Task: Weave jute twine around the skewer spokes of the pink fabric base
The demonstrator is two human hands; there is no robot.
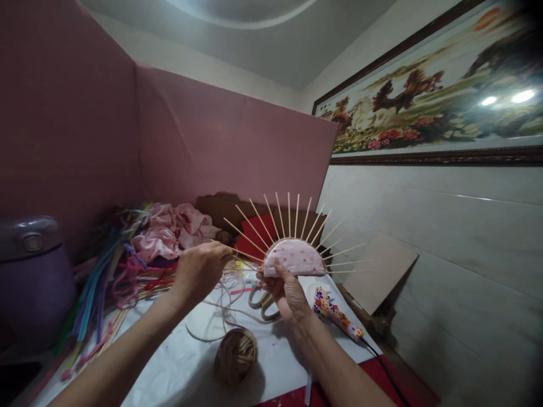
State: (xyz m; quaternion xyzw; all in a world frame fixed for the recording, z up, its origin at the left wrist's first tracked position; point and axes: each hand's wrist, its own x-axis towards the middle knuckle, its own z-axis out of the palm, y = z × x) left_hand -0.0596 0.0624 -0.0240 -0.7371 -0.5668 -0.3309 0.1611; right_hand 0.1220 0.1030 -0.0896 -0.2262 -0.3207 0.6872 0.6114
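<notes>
The right hand [291,294] is gripping the dotted half-disc [299,257] above the table [156,353], its thin sticks [289,215] fanning outward. The left hand [203,268] is pinching what seems to be twine [246,267], the strand looking faint there. The right hand is partly hiding the scissors [251,298]; a twine ball [236,356] is sitting nearer, a flowered glue gun [333,312] lying rightward.

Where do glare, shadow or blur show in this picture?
In the head view, two glare spots wash out part of the framed picture; also there, shadow spreads beside the ball of twine; same view, the purple container looks soft, and the right-side sticks on the spotted half-round piece fade toward their tips.
</notes>
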